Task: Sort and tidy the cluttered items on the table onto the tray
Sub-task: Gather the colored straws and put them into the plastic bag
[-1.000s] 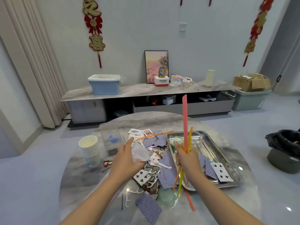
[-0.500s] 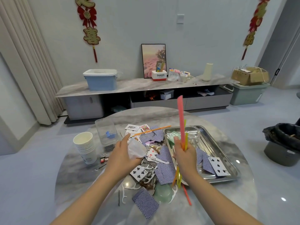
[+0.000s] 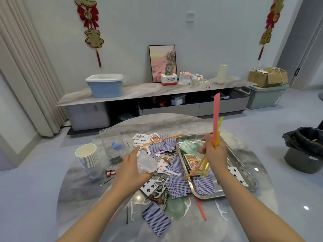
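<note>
My right hand (image 3: 215,153) grips upright straws (image 3: 216,116) over the tray (image 3: 244,165); my left hand (image 3: 130,169) pinches a crumpled plastic cup (image 3: 146,162).

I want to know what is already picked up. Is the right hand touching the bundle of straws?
Touching. The head view shows the right hand with its fingers curled around the bundle of straws, which sticks out above and below the fist, over the tray.
</note>
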Demonstrator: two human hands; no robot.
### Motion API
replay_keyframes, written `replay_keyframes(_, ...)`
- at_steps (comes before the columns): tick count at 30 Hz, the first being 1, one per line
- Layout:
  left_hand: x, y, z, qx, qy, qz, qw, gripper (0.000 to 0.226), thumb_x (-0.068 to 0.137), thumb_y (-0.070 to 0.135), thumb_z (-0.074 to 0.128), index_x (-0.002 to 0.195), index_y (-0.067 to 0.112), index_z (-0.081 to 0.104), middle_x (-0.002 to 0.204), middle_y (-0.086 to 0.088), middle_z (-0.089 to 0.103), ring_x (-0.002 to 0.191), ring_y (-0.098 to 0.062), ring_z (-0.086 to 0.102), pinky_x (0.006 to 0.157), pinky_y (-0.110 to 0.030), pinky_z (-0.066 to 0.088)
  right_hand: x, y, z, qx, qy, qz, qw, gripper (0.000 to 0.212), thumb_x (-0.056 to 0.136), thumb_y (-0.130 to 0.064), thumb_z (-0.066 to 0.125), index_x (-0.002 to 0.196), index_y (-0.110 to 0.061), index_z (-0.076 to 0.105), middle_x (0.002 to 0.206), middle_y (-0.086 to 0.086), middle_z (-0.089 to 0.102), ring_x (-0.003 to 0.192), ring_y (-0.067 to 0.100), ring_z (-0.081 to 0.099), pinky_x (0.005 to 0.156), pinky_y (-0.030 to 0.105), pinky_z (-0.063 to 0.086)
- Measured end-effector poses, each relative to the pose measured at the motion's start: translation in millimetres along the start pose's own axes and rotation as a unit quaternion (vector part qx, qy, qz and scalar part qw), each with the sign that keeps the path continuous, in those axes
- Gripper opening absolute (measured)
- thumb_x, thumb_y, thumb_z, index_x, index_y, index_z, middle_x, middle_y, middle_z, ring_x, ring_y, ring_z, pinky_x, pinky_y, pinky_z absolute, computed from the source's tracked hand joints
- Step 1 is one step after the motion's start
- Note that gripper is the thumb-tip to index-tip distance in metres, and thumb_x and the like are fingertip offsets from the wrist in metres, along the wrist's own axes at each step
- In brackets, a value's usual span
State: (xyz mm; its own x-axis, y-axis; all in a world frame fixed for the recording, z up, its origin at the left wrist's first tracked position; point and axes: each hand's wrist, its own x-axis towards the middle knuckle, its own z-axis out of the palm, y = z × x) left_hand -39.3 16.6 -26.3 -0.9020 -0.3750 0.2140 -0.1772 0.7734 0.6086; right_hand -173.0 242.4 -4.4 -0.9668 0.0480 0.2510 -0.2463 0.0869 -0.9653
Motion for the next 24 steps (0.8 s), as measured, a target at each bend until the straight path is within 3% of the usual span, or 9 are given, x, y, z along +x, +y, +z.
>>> replay_keyframes(5, 3, -5, 0, 0.003, 0.011, 0.009, 1.0, 0.098, 0.067, 0.049, 0.073, 0.146, 0.029, 0.019, 0.147, 0.0, 0.034, 0.131, -0.019, 0.038, 0.098, -0.034, 0.038, 17, -13, -7, -0.005, 0.065, -0.053, 0.997, 0.028, 0.094, -0.046, 0.045, 0.081, -0.027, 0.06, 0.053, -0.001, 0.045, 0.04, 0.008, 0.05, 0.04, 0.018, 0.044)
replay_keyframes(9, 5, -7, 1, 0.008, 0.006, 0.014, 1.0, 0.099, 0.067, 0.05, 0.073, 0.147, 0.028, 0.019, 0.148, 0.001, 0.033, 0.132, -0.018, 0.037, 0.099, -0.035, 0.038, 19, 3, -13, -0.05, 0.023, -0.016, 0.998, 0.019, 0.095, -0.037, 0.049, 0.094, -0.022, 0.061, 0.059, -0.004, 0.056, 0.048, 0.006, 0.058, 0.047, 0.017, 0.048)
replay_keyframes(12, 6, -7, 1, 0.005, 0.005, 0.009, 1.0, 0.098, 0.068, 0.051, 0.073, 0.147, 0.027, 0.019, 0.148, 0.001, 0.033, 0.132, -0.018, 0.037, 0.099, -0.036, 0.038, 18, 17, -11, -0.039, 0.004, 0.021, 0.999, 0.012, 0.093, -0.027, 0.055, 0.096, -0.016, 0.061, 0.064, 0.0, 0.06, 0.056, 0.008, 0.061, 0.057, 0.023, 0.053)
replay_keyframes(15, 6, -7, 1, -0.005, 0.005, 0.01, 1.0, 0.098, 0.067, 0.048, 0.073, 0.146, 0.024, 0.021, 0.147, -0.003, 0.036, 0.131, -0.021, 0.038, 0.101, -0.037, 0.038, 21, 20, -10, -0.022, 0.012, 0.017, 1.0, 0.011, 0.091, -0.029, 0.058, 0.09, -0.019, 0.062, 0.063, -0.002, 0.06, 0.055, 0.007, 0.059, 0.052, 0.017, 0.048)
replay_keyframes(19, 5, -8, 2, 0.002, -0.001, 0.009, 1.0, 0.097, 0.068, 0.047, 0.073, 0.147, 0.025, 0.021, 0.146, -0.004, 0.036, 0.13, -0.022, 0.04, 0.098, -0.036, 0.039, 20, 27, -10, -0.054, 0.054, 0.016, 0.997, 0.027, 0.091, -0.044, 0.053, 0.075, -0.022, 0.055, 0.063, 0.005, 0.057, 0.054, 0.011, 0.056, 0.054, 0.029, 0.046)
replay_keyframes(24, 6, -9, 3, 0.01, -0.002, 0.004, 1.0, 0.097, 0.067, 0.048, 0.072, 0.147, 0.028, 0.02, 0.144, -0.004, 0.038, 0.129, -0.021, 0.042, 0.096, -0.035, 0.04, 20, 30, -9, -0.077, 0.095, 0.027, 0.992, 0.044, 0.088, -0.045, 0.057, 0.059, -0.015, 0.044, 0.053, 0.002, 0.041, 0.05, 0.017, 0.037, 0.053, 0.031, 0.036)
